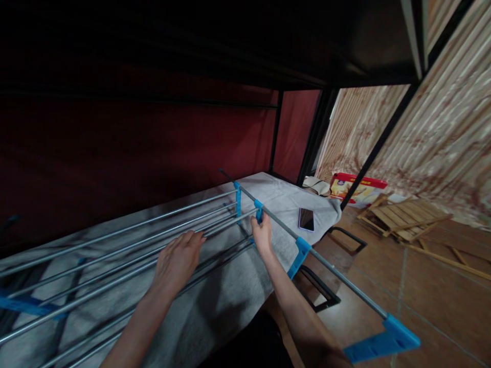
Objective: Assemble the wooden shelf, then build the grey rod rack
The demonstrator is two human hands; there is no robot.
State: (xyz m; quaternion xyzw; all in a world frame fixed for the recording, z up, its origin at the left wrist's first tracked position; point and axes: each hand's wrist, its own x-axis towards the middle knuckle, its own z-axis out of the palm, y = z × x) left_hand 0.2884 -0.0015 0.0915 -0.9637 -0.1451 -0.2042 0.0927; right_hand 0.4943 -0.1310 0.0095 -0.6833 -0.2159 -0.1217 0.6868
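Note:
A rack of grey metal rods with blue plastic joints lies across a grey cloth. My left hand rests over the rods, palm down, its fingers stretched together toward the right. My right hand is closed round a blue plastic joint where a rod meets the long crossbar. Farther along that crossbar sit another blue bracket and a blue end piece. The undersides of the left fingers are hidden.
A phone lies on the cloth to the right. Black frame posts and a dark panel overhead enclose the space. On the tiled floor are a folded wooden piece and a red and yellow box. A striped curtain hangs behind.

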